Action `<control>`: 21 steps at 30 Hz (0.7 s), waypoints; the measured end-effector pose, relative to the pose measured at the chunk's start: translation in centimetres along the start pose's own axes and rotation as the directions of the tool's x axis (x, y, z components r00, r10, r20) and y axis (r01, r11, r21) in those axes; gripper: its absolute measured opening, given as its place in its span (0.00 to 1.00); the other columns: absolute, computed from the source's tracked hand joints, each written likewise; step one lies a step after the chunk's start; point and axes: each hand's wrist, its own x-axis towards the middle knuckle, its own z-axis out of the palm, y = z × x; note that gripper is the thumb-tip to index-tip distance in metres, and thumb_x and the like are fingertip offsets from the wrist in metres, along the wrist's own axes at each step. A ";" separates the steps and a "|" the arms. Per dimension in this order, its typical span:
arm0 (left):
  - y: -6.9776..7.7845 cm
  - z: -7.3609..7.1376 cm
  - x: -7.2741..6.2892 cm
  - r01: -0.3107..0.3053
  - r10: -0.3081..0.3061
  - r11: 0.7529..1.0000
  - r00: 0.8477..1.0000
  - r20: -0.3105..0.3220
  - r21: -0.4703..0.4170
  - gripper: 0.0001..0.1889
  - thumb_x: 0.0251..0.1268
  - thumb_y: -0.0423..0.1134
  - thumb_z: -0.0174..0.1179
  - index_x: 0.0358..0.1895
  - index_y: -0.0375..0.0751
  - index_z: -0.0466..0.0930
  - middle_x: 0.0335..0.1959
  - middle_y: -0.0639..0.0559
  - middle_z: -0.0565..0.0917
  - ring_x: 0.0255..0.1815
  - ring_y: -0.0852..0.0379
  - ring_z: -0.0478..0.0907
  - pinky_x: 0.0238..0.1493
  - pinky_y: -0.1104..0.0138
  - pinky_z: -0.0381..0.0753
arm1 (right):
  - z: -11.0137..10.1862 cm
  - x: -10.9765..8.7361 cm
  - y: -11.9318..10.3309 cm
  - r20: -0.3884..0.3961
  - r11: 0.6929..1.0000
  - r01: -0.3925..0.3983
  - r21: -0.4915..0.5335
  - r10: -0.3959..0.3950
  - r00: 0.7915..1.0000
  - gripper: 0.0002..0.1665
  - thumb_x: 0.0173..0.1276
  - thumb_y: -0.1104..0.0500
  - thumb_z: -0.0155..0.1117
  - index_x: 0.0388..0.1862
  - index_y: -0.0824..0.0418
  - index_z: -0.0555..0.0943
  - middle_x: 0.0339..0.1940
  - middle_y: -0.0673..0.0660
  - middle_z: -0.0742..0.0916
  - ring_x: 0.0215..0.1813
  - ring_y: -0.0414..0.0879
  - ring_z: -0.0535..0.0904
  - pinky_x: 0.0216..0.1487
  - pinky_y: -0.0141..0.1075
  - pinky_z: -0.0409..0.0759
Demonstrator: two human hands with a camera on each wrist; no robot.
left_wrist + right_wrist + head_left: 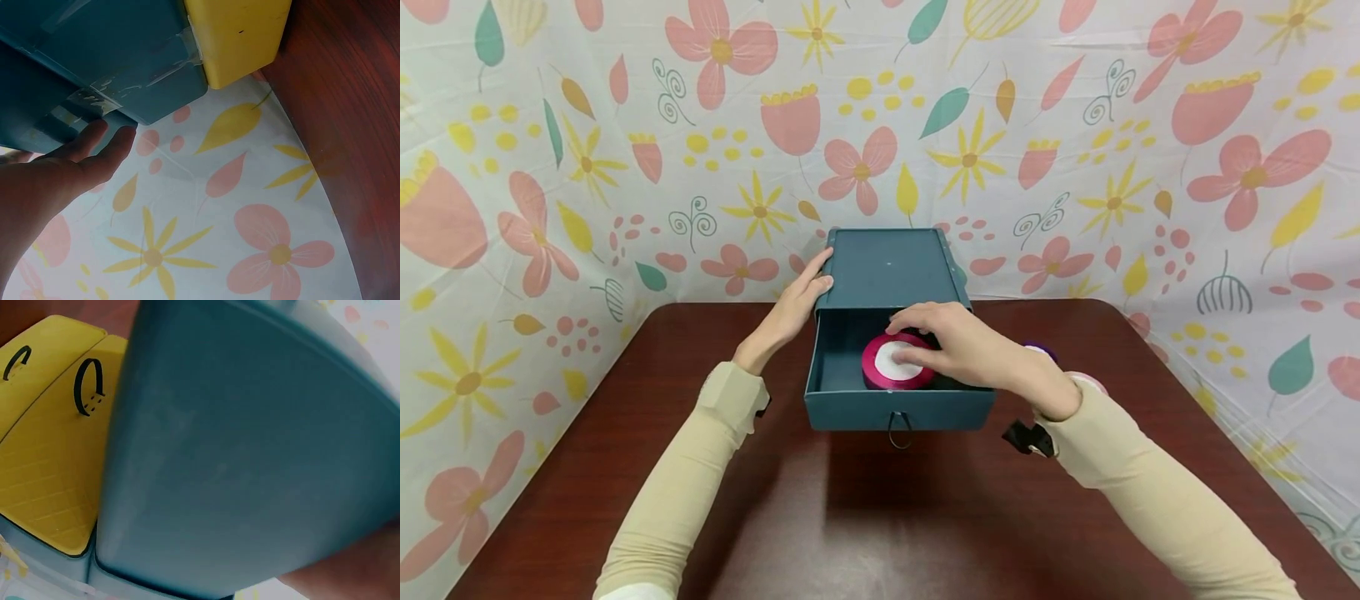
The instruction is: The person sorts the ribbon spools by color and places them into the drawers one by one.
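Note:
A blue drawer cabinet stands on the table with its top drawer pulled out. Inside that drawer lies a roll of magenta ribbon with a white centre. Over the roll hovers my right hand, fingers bent and spread apart from the thumb, whose tip overlaps the white centre. Whether the thumb touches it is hard to tell. My left hand rests against the cabinet's left side; its fingertips touch the blue wall in the left wrist view. The right fingers are hidden in the right wrist view behind the blue drawer.
Yellow drawers with black loop handles show in the right wrist view. Partly behind my right arm are a purple-edged roll and a pink-edged roll on the brown table. A flowered cloth hangs behind the cabinet.

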 end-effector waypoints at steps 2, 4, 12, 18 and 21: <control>0.5 0.0 -0.2 0.002 -0.002 1.000 1.000 0.000 0.010 0.32 0.77 0.49 0.38 0.79 0.55 0.41 0.79 0.48 0.49 0.77 0.48 0.53 0.76 0.49 0.53 | -0.2 -0.4 -0.2 -0.091 0.999 0.025 0.034 -0.022 0.996 0.16 0.62 0.60 0.69 0.49 0.63 0.83 0.46 0.56 0.87 0.44 0.45 0.82 0.45 0.39 0.83; 1.2 0.0 -0.6 0.005 -0.005 1.000 1.000 0.000 0.025 0.32 0.77 0.47 0.38 0.79 0.52 0.41 0.80 0.47 0.47 0.78 0.47 0.51 0.76 0.49 0.52 | -0.5 -1.1 -0.6 -0.177 0.996 0.051 0.072 -0.038 0.983 0.12 0.62 0.62 0.68 0.46 0.61 0.85 0.39 0.53 0.88 0.38 0.41 0.81 0.41 0.35 0.82; 3.1 0.0 -1.6 0.008 -0.008 0.998 1.000 -0.011 0.056 0.31 0.77 0.46 0.37 0.79 0.47 0.42 0.79 0.44 0.47 0.78 0.44 0.51 0.76 0.49 0.53 | -0.2 -4.3 -4.1 -0.272 0.893 0.192 0.407 -0.082 0.959 0.10 0.63 0.69 0.64 0.34 0.54 0.84 0.26 0.47 0.84 0.30 0.37 0.78 0.33 0.31 0.80; 1.2 0.0 -0.9 0.003 -0.002 0.999 1.000 -0.017 0.049 0.31 0.78 0.46 0.38 0.79 0.52 0.42 0.80 0.48 0.46 0.77 0.44 0.50 0.76 0.46 0.52 | 2.6 -6.4 -5.6 -0.054 0.768 0.115 0.630 -0.105 0.993 0.15 0.69 0.70 0.56 0.30 0.55 0.85 0.23 0.50 0.86 0.25 0.37 0.79 0.26 0.33 0.79; -0.1 0.0 -0.3 -0.002 0.003 0.999 1.000 -0.023 0.038 0.30 0.78 0.49 0.38 0.79 0.57 0.43 0.80 0.51 0.46 0.78 0.46 0.50 0.76 0.47 0.51 | 4.1 -7.1 -5.3 0.135 0.733 -0.029 0.680 -0.086 0.987 0.17 0.73 0.65 0.52 0.30 0.55 0.86 0.22 0.51 0.86 0.24 0.37 0.79 0.24 0.34 0.79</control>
